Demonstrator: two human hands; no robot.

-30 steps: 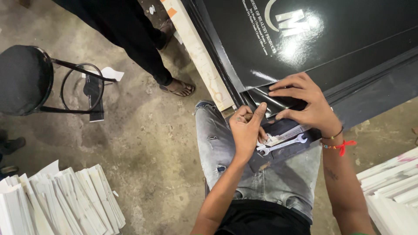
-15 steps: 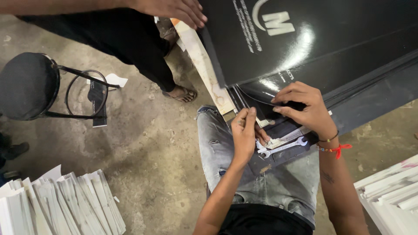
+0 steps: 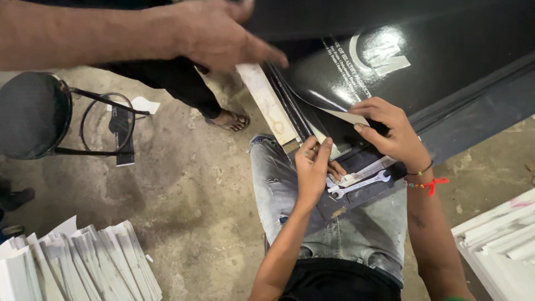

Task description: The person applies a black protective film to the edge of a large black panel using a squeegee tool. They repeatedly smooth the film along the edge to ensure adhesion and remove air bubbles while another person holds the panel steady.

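A stack of glossy black printed sheets (image 3: 446, 50) lies in front of me, its near corner over my lap. My right hand (image 3: 390, 134) pinches the corner of the top sheet (image 3: 340, 114) and peels it up, showing its white underside. My left hand (image 3: 313, 167) grips the corner of the sheets below, fingers on top and thumb beneath. A silver double-ended wrench (image 3: 359, 184) rests on my lap just below both hands. I wear grey jeans and a red thread on my right wrist.
Another person's arm and hand (image 3: 212, 33) reach across the top toward the sheets; that person's sandalled foot (image 3: 228, 120) stands on the concrete floor. A black round stool (image 3: 28, 114) is at left. White folded sheets (image 3: 83, 262) are stacked at bottom left and white stacks (image 3: 501, 239) at right.
The other person's arm has come in from the upper left and now spans the top. My right hand has lifted the top sheet's corner higher. My left hand stays at the stack's corner.
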